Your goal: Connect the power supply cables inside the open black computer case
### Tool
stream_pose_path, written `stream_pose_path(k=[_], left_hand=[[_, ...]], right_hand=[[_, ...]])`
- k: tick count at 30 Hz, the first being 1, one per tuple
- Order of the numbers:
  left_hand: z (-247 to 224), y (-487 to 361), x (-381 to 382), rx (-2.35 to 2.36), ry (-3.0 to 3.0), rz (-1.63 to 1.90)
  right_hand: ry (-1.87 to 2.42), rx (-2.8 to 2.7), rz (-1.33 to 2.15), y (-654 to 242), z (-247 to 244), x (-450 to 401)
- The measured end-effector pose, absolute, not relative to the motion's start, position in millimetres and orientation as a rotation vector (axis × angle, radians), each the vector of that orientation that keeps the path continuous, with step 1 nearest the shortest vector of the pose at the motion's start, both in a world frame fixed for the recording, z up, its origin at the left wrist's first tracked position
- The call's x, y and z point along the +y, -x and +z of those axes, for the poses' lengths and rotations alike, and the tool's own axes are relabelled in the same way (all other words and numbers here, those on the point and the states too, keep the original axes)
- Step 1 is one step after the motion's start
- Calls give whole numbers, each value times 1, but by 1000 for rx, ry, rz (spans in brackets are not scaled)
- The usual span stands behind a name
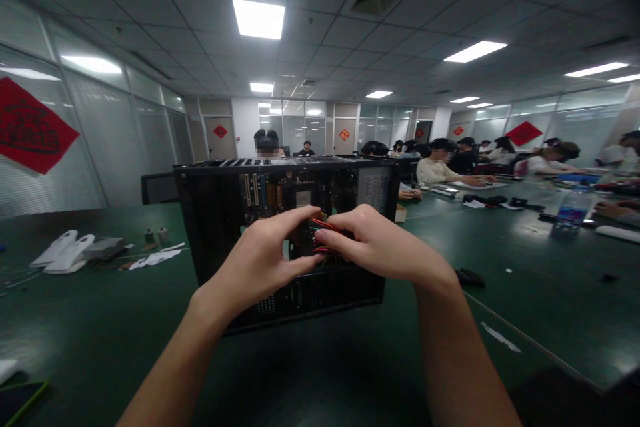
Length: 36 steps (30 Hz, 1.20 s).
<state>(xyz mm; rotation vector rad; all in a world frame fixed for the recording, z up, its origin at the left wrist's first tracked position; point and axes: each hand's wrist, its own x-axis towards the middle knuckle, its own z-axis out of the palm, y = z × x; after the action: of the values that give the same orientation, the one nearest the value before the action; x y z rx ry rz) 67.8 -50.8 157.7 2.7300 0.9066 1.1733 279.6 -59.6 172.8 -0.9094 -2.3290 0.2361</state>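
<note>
A black computer case (215, 213) stands upright on the green table (325, 373), its open side facing me. Inside it show a circuit board with slots, a fan and a grey power supply (374, 188) at the upper right. Red, black and yellow cables (325, 250) bunch up in the middle of the case. My right hand (367, 240) is closed around these cables, thumb pointing left. Just left of them, my left hand (273, 247) has its thumb and fingers apart in a C shape, the tips close to the bundle; nothing shows between them.
White objects (65, 252), a grey box (105, 248) and paper (154, 258) lie at the left. A phone (23, 400) is at the lower left corner. A black item (470, 277) and a bottle (573, 207) are at the right. Several people sit at tables behind.
</note>
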Motion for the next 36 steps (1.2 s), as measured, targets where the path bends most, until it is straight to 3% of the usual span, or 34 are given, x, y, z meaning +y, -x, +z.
stream_pose_path(k=[9,25,36], left_hand=[[153,-68,-45,983,-2838,1080],[161,-69,-53,834,-2369,1120],[160,-70,-54,832,-2363,1223]], right_hand=[[905,-2360,262,-267,169,-56],[793,-2215,789,-267,170,-57],[732,-2149,799,-255,167,-58]])
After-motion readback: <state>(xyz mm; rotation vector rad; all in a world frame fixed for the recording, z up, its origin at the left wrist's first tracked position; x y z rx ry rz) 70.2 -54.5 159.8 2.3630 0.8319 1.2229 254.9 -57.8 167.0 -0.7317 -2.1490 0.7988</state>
